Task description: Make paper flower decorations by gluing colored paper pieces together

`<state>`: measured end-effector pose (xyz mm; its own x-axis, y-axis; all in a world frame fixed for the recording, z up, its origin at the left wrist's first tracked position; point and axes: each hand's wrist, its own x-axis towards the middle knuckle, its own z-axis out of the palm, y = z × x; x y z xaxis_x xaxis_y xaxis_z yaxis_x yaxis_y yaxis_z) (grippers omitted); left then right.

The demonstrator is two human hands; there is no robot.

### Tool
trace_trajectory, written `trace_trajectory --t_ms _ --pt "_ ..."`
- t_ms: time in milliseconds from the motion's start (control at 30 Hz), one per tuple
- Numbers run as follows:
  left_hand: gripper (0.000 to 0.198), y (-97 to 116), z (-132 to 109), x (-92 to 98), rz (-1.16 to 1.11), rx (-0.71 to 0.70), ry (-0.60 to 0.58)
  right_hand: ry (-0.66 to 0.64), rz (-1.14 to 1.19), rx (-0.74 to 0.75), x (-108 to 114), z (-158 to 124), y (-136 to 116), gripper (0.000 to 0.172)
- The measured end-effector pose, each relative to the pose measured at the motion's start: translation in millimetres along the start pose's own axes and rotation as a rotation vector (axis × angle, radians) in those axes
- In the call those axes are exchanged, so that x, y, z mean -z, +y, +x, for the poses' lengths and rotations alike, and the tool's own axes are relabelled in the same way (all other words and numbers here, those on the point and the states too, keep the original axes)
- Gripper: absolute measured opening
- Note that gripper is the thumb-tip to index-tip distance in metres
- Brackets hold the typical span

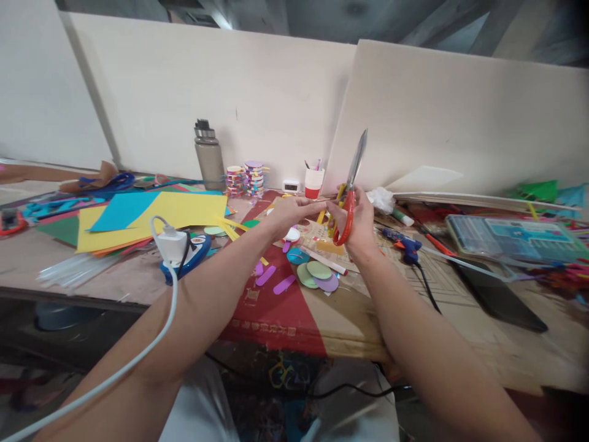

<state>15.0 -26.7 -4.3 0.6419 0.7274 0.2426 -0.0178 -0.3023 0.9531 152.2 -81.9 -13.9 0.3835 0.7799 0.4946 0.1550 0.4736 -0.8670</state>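
Holding red-handled scissors (356,162) blades-up in the right hand (362,215), above cardboard (285,316) on a cluttered table (27,267).
Aiming the tips upward and slightly rightward, with the long axis steep and the blades close together, in front of a white board (427,123); with clear space around the tips, though at a depth too hard to tell. Curling the right hand around the handles, with yellow material (341,194) beside them. Extending the left hand (294,212) toward the right fingers, nearly straight-fingered; cannot tell whether pinching anything. Hemmed in below by paper discs (318,270), and on the right by a glue gun (408,247) beyond the right forearm (414,307). Leaving bare cardboard between discs and front edge.
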Motion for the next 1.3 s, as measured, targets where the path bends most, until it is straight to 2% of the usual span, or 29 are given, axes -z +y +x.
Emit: trace_trajectory --t_ms 200,400,567,733,900,1033,1167,1300 --pt "0.039 -5 4 -1.2 0.006 -0.012 0.077 -0.017 -0.04 -0.008 -1 -2 -2 0.047" --pt "0.036 -8 6 -1.9 -0.008 -0.023 0.039 -0.031 -0.062 -0.013 -3 -4 -6 0.044" --pt "0.026 -5 5 -1.4 -0.035 -0.035 0.047 -0.046 -0.072 -0.026 -5 -5 -8 0.044" --pt "0.019 -2 3 8.0 0.013 -0.017 0.024 -0.117 -0.103 0.077 -1 -6 -12 0.041" --pt "0.017 1 3 28.6 0.006 0.022 0.106 -0.262 -0.376 0.088 14 4 -6 0.049" --pt "0.015 2 5 43.6 -0.061 0.03 0.117 -0.433 -0.593 0.085 22 7 -6 0.044" --pt "0.014 0 6 50.4 -0.107 0.045 0.148 -0.58 -0.628 0.092 22 2 -13 0.042" --pt "0.013 0 6 52.8 -0.11 0.037 0.156 -0.652 -0.597 0.09 21 -2 -16 0.042"
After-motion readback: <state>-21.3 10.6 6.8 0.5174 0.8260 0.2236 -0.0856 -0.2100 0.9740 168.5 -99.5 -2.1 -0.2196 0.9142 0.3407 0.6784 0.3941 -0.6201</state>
